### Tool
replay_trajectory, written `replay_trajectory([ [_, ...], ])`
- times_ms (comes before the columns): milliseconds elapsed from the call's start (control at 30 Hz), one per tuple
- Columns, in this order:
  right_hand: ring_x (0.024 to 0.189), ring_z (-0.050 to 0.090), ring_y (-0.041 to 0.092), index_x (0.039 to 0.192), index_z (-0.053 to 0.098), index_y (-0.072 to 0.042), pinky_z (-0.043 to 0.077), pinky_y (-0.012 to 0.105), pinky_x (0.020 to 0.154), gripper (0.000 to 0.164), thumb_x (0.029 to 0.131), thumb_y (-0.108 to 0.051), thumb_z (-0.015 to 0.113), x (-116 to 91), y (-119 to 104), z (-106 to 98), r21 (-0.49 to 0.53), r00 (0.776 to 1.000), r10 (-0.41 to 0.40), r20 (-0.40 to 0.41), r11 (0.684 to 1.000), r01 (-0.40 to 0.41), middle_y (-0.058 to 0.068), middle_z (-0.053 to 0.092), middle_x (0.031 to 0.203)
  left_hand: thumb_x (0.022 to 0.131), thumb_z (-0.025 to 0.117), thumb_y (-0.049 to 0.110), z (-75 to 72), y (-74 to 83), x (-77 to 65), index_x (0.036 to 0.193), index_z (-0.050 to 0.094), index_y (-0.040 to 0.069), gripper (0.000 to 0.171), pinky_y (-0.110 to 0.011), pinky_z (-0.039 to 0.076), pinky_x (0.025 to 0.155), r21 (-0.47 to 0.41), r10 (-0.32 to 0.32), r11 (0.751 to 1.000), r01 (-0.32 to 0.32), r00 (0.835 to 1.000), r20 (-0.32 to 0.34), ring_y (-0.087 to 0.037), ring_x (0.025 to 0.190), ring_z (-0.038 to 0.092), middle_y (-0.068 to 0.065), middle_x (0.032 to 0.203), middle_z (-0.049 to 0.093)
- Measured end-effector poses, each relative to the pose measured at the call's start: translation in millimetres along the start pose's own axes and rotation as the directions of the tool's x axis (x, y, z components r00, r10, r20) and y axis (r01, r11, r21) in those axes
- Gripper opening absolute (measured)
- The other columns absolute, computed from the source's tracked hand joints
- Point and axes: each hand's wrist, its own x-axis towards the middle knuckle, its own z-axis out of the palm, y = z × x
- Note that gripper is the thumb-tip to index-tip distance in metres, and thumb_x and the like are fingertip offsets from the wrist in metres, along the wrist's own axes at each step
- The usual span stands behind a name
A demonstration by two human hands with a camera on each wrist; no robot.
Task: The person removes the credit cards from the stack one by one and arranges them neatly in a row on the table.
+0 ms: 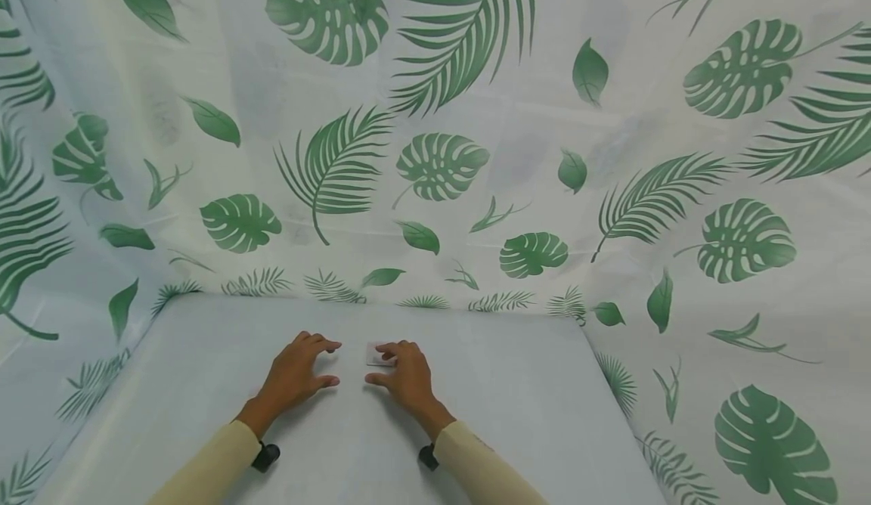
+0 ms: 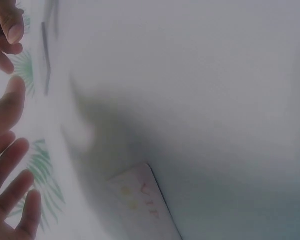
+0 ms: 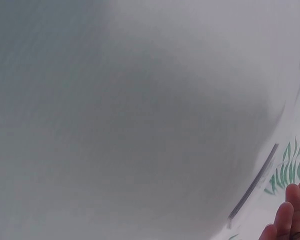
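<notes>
Over the white table (image 1: 503, 384), my left hand (image 1: 292, 373) stands with thumb and fingers spread in a loose curve and nothing between them. Facing it, my right hand (image 1: 411, 376) has a similar curve, also with nothing held. A small pale flat card (image 1: 373, 354) shows just behind the right hand's fingertips, partly covered by them. In the left wrist view a pale card (image 2: 145, 200) printed with "VIP" lies flat near the lower edge, part of it out of frame. The right wrist view catches only some straight fingers (image 3: 290, 215).
A white sheet (image 1: 531, 127) with green leaf prints hangs behind the table and along both sides. Thin dark strips show near the table's far side in the left wrist view (image 2: 46, 60) and right wrist view (image 3: 252, 185). Dark wrist devices (image 1: 267, 457) sit on both sleeves.
</notes>
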Motion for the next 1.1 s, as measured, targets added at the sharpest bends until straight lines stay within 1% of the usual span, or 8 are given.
replay_trajectory([
  [200, 0.090, 0.058, 0.010, 0.124, 0.078, -0.019, 0.049, 0.027, 0.080, 0.053, 0.077, -0.036, 0.096, 0.0, 7.9, -5.0, -0.015, 1.000, 0.012, -0.006, 1.000, -0.012, -0.001, 0.075, 0.103, 0.071, 0.100, 0.031, 3.4, 6.3, 5.3, 0.129, 0.075, 0.013, 0.066, -0.045, 0.057, 0.092, -0.026, 0.021, 0.999, -0.021, 1.000, -0.020, -0.020, 0.105, 0.061, 0.000, 0.111, 0.074],
  [300, 0.090, 0.056, 0.010, 0.125, 0.078, -0.019, 0.048, 0.028, 0.080, 0.054, 0.077, -0.036, 0.096, 1.0, 11.9, -7.5, -0.022, 1.000, 0.022, -0.008, 1.000, -0.023, -0.001, 0.075, 0.104, 0.071, 0.100, 0.032, 7.3, 8.4, 8.3, 0.129, 0.075, 0.013, 0.065, -0.045, 0.057, 0.091, -0.033, 0.026, 0.999, -0.026, 1.000, -0.017, -0.020, 0.105, 0.061, 0.000, 0.112, 0.074],
  [567, 0.089, 0.058, 0.012, 0.124, 0.078, -0.020, 0.048, 0.028, 0.079, 0.053, 0.077, -0.035, 0.096, 4.4, 22.3, -13.9, -0.026, 0.999, 0.043, -0.003, 0.999, -0.043, -0.001, 0.075, 0.104, 0.073, 0.099, 0.033, 19.2, 12.2, 17.5, 0.130, 0.075, 0.015, 0.064, -0.045, 0.057, 0.093, -0.044, 0.006, 0.999, -0.006, 1.000, 0.009, -0.021, 0.107, 0.061, -0.002, 0.113, 0.074],
  [733, 0.090, 0.057, 0.012, 0.126, 0.078, -0.021, 0.047, 0.028, 0.080, 0.053, 0.078, -0.035, 0.095, 6.4, 27.2, -16.8, -0.034, 0.997, 0.074, 0.008, 0.997, -0.074, -0.001, 0.075, 0.106, 0.075, 0.097, 0.034, 24.8, 16.4, 24.0, 0.130, 0.075, 0.014, 0.063, -0.045, 0.056, 0.095, -0.036, -0.004, 0.999, 0.005, 1.000, 0.023, -0.022, 0.109, 0.061, -0.002, 0.114, 0.073],
  [967, 0.089, 0.057, 0.013, 0.125, 0.078, -0.019, 0.047, 0.030, 0.081, 0.051, 0.078, -0.032, 0.096, 8.1, 34.0, -21.4, -0.039, 0.996, 0.092, 0.001, 0.995, -0.091, 0.000, 0.074, 0.103, 0.075, 0.098, 0.033, 31.6, 20.5, 30.4, 0.129, 0.075, 0.013, 0.062, -0.044, 0.056, 0.092, -0.032, 0.002, 0.999, -0.001, 1.000, 0.017, -0.022, 0.106, 0.060, -0.004, 0.114, 0.074],
  [1100, 0.090, 0.057, 0.013, 0.125, 0.078, -0.019, 0.048, 0.031, 0.082, 0.051, 0.079, -0.032, 0.095, 10.9, 38.9, -22.2, -0.055, 0.994, 0.107, 0.013, 0.993, -0.106, 0.000, 0.073, 0.102, 0.074, 0.098, 0.033, 35.2, 22.4, 34.2, 0.129, 0.075, 0.012, 0.063, -0.043, 0.056, 0.092, -0.031, -0.005, 1.000, 0.006, 1.000, 0.026, -0.022, 0.105, 0.060, -0.004, 0.114, 0.074],
])
